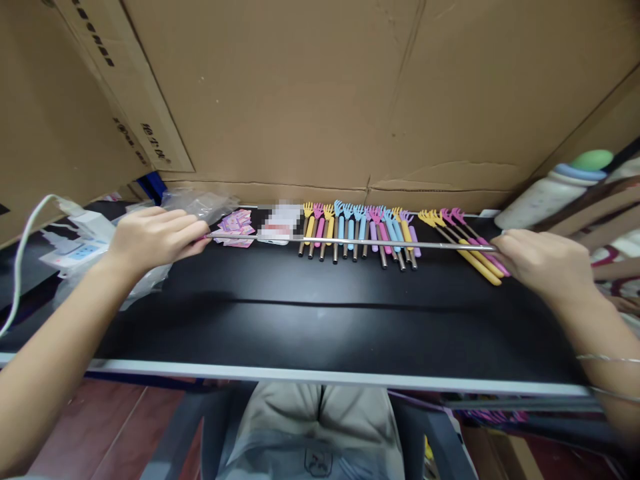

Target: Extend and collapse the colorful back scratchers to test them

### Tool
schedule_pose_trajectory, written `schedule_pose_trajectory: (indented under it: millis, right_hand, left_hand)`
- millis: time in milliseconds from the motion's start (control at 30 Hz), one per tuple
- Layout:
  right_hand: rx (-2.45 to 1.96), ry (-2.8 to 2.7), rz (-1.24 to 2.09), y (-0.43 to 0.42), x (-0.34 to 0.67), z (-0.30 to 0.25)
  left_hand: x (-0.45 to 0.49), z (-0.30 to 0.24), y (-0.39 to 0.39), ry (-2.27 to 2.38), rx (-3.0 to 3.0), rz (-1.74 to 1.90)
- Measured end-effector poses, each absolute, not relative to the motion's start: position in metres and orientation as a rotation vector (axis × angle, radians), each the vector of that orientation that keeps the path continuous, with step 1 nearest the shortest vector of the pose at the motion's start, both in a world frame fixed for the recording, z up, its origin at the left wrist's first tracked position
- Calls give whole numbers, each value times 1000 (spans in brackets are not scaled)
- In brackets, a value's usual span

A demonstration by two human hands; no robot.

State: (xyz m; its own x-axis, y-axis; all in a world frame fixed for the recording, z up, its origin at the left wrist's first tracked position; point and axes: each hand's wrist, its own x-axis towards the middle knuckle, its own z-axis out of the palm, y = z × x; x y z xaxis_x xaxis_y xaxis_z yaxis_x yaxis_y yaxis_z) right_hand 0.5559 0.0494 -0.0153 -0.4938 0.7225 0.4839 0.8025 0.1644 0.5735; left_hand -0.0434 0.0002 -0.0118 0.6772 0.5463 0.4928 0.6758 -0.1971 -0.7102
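Note:
A telescopic back scratcher [350, 242] is drawn out long and level above the black table. My left hand [155, 237] is closed around one end, where a bit of pink shows. At the other end my right hand [543, 263] is closed too, hiding what it grips. Behind the rod lies a row of short back scratchers [345, 230] in yellow, pink, blue and purple, claws towards the back. Beside my right hand several longer yellow and pink back scratchers [473, 257] lie slanted.
Small printed cards [235, 228] and a partly blurred white packet [281, 225] lie left of the row. Clear plastic bags [197, 203] and a power strip [83, 252] are further left. A white bottle [550, 197] stands at right. Cardboard [320, 100] walls the back.

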Motion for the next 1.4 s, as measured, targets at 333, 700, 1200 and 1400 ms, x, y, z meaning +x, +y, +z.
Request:
schedule_pose_trajectory:
  millis: [333, 700, 1200, 1400]
  right_hand:
    - [-1705, -2246, -1229, 50, 588, -18]
    - [-1689, -2322, -1177, 43, 574, -30]
    - [-1578, -2459, -1007, 30, 511, -27]
    - [-1256, -2548, -938, 17, 426, -31]
  left_hand:
    - [-58, -17, 4, -1064, -1846, -85]
    - [-71, -24, -8, -981, -1841, -94]
    - [-2, -15, 9, -784, -1907, -188]
    - [78, -27, 6, -679, -2012, -349]
